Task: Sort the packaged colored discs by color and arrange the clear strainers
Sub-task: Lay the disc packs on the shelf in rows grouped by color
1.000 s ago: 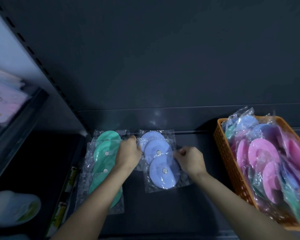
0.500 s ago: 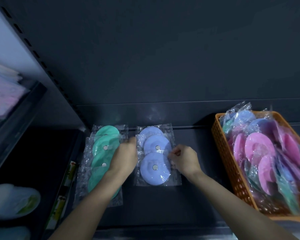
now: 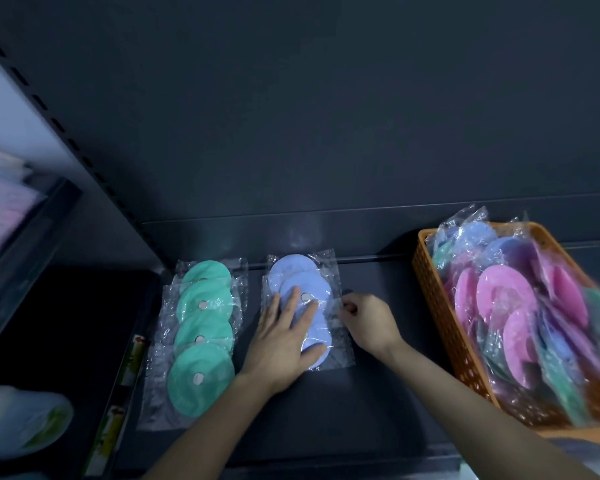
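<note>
Several green discs (image 3: 201, 337) in clear bags lie in an overlapping row on the dark shelf (image 3: 361, 410), left of a shorter row of blue packaged discs (image 3: 300, 275). My left hand (image 3: 284, 341) lies flat on the blue row with its fingers straight, covering the nearer discs. My right hand (image 3: 369, 322) is at the right edge of that row, fingers curled and pinching the clear wrapping. An orange basket (image 3: 437, 306) at the right holds several mixed pink, blue and green packaged discs (image 3: 506, 296). No clear strainers are in view.
A slotted shelf upright (image 3: 59, 133) runs diagonally at the left. Beyond it sits a lower shelf with a white bowl-like item (image 3: 18, 420) and blurred pink goods (image 3: 0, 209). The shelf's back wall (image 3: 326, 233) rises just behind the disc rows.
My left hand moved from the gap between the two rows onto the blue discs and flattened out. The right hand stays at the blue row's right edge. The camera shifted.
</note>
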